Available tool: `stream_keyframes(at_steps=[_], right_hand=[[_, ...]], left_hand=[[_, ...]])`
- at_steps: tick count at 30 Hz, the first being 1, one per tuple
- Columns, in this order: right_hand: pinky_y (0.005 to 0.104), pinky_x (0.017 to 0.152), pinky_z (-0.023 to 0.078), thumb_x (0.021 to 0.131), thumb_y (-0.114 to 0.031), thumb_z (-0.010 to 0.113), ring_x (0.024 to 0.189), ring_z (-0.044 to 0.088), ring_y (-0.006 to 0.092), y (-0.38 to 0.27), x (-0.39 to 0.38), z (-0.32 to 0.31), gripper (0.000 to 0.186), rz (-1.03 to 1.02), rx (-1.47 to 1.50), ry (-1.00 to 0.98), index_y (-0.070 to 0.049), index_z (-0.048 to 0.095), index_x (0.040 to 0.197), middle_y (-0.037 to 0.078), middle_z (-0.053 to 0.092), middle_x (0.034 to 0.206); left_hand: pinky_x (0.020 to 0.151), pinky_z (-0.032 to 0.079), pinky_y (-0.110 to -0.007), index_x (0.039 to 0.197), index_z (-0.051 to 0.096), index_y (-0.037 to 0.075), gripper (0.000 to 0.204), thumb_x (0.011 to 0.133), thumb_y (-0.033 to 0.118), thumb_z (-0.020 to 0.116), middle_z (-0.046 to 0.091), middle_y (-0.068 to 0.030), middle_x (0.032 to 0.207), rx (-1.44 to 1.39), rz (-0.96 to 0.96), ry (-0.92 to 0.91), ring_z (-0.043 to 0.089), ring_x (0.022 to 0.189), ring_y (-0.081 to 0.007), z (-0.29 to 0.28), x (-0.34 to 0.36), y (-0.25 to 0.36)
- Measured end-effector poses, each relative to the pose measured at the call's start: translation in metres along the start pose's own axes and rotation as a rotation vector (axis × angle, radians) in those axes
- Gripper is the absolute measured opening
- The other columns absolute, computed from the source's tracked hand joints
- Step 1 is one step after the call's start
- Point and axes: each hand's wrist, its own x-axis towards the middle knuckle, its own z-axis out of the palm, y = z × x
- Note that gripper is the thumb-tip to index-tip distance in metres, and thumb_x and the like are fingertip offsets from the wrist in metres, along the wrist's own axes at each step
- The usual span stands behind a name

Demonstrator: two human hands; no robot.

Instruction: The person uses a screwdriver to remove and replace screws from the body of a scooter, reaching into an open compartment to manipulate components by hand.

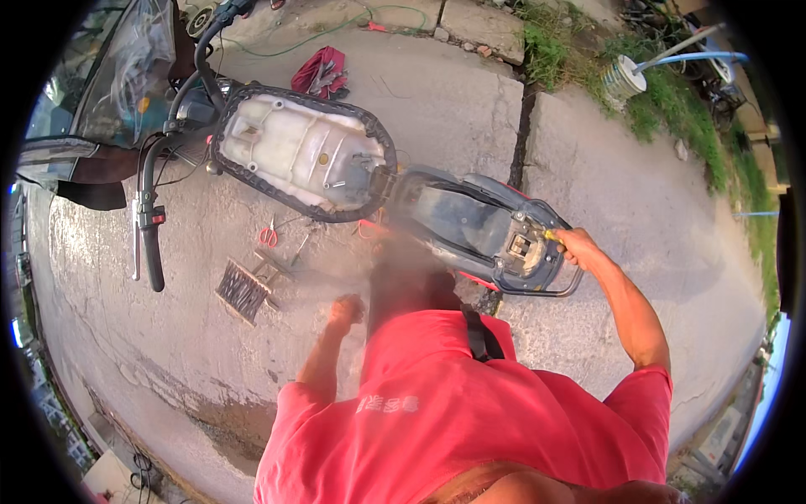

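Note:
A scooter's seat (294, 151) is flipped up on its hinge, its pale underside facing me. Behind it, the open under-seat compartment (457, 217) lies in the dark rear body. My right hand (577, 244) is closed around a small yellow-handled tool (552, 236), held at the rear of the scooter by the grab rail (564, 292). The tool's tip is too small to make out. My left hand (345, 311) hangs low at my side, over the concrete and away from the scooter. Its fingers are blurred.
Red-handled scissors (268, 235) and a metal rack-like pedal piece (243, 291) lie on the concrete to the left. The handlebar (151, 252) juts out at far left. Beyond the seat lies a dark red cloth bag (321, 72). A white bucket (625, 77) stands on grass at far right.

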Motion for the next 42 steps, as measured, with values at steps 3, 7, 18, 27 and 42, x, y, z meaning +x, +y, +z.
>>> stream_keyframes(at_steps=[3, 7, 18, 27, 42], right_hand=[[0.048, 0.064, 0.051, 0.084, -0.025, 0.064, 0.072, 0.068, 0.0324, 0.01, -0.001, 0.0, 0.028, -0.216, -0.344, 0.066, -0.001, 0.067, 0.099, 0.015, 0.067, 0.077], [0.048, 0.07, 0.052, 0.083, -0.021, 0.062, 0.08, 0.068, 0.0362, 0.009, -0.008, -0.005, 0.027, -0.806, -1.077, 0.226, -0.003, 0.068, 0.101, 0.019, 0.068, 0.082], [0.0474, 0.067, 0.052, 0.084, -0.03, 0.064, 0.074, 0.069, 0.0354, 0.001, 0.005, 0.0, 0.033, -0.066, -0.02, 0.042, -0.001, 0.068, 0.1, 0.018, 0.07, 0.082], [0.0491, 0.078, 0.053, 0.083, -0.015, 0.061, 0.091, 0.068, 0.0384, -0.015, -0.037, -0.006, 0.024, -0.781, -1.045, 0.269, -0.005, 0.069, 0.103, 0.023, 0.07, 0.095], [0.0493, 0.071, 0.052, 0.079, -0.014, 0.069, 0.082, 0.066, 0.0398, 0.019, -0.005, -0.002, 0.025, -0.907, -1.164, 0.296, -0.002, 0.067, 0.101, 0.02, 0.068, 0.084]], left_hand=[[0.047, 0.05, -0.031, 0.08, 0.059, 0.009, 0.027, 0.096, 0.031, 0.059, 0.061, -0.0054, 0.069, -0.013, -0.014, 0.014, 0.057, 0.053, -0.016, -0.01, 0.0, -0.006], [0.047, 0.05, -0.031, 0.08, 0.059, 0.009, 0.027, 0.095, 0.031, 0.06, 0.061, -0.005, 0.069, 0.336, 0.368, -0.093, 0.057, 0.053, -0.016, -0.048, 0.073, -0.081], [0.046, 0.05, -0.031, 0.079, 0.06, 0.008, 0.029, 0.095, 0.032, 0.059, 0.061, -0.0051, 0.069, 0.403, 0.425, -0.06, 0.057, 0.053, -0.016, -0.05, 0.08, -0.077], [0.049, 0.052, -0.032, 0.081, 0.061, 0.007, 0.03, 0.094, 0.035, 0.058, 0.063, -0.005, 0.072, 0.0, -0.018, 0.043, 0.059, 0.057, -0.0158, -0.01, 0.002, -0.006], [0.054, 0.054, -0.037, 0.085, 0.067, 0.006, 0.025, 0.089, 0.029, 0.058, 0.066, -0.0083, 0.074, 0.72, 0.322, 0.053, 0.064, 0.062, -0.0222, -0.044, 0.031, -0.059]])
